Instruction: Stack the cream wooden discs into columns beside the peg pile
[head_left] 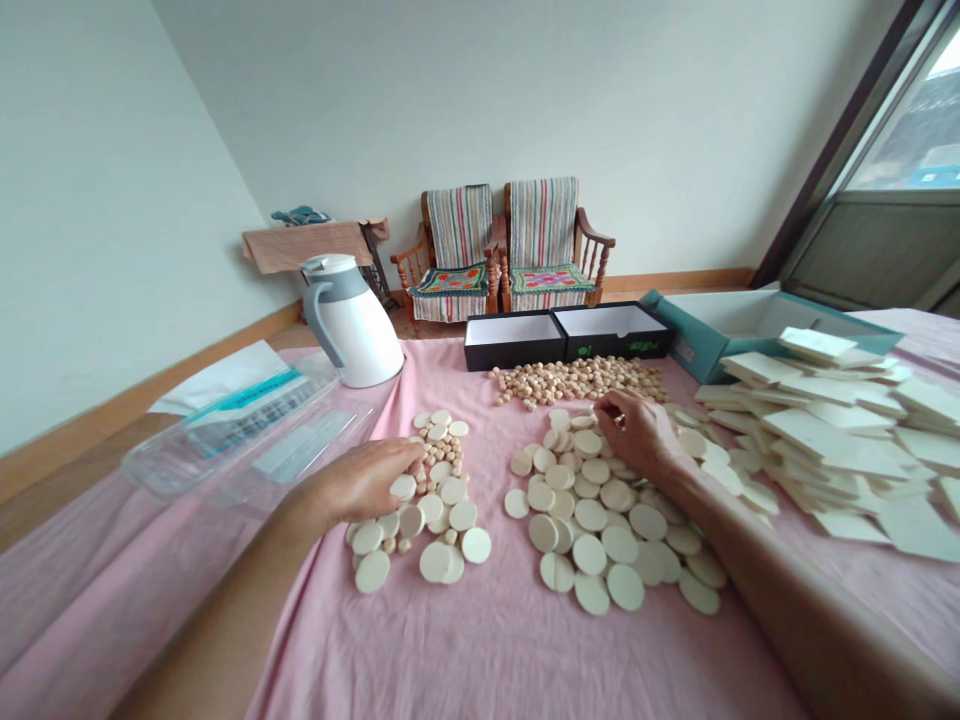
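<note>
Left hand (pixel 367 485): reached over the mixed pile of discs and beads (pixel 453 491), fingers beside a pale disc (pixel 403 487).
Right hand (pixel 637 430): was at the far side of the disc pile (pixel 591 515), fingers curled.
Grip: fingertips were partly hidden; I could not tell whether either hand grasped anything.
Loose beads (pixel 577 380): lay heaped beyond the disc pile, before two black boxes (pixel 517 354).

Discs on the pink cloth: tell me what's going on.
A person's left hand is at the smaller disc group, small round pieces among it. Their right hand is curled over the larger disc group; whether it grips anything is unclear. A heap of round pieces lies beyond, before two black boxes.
</note>
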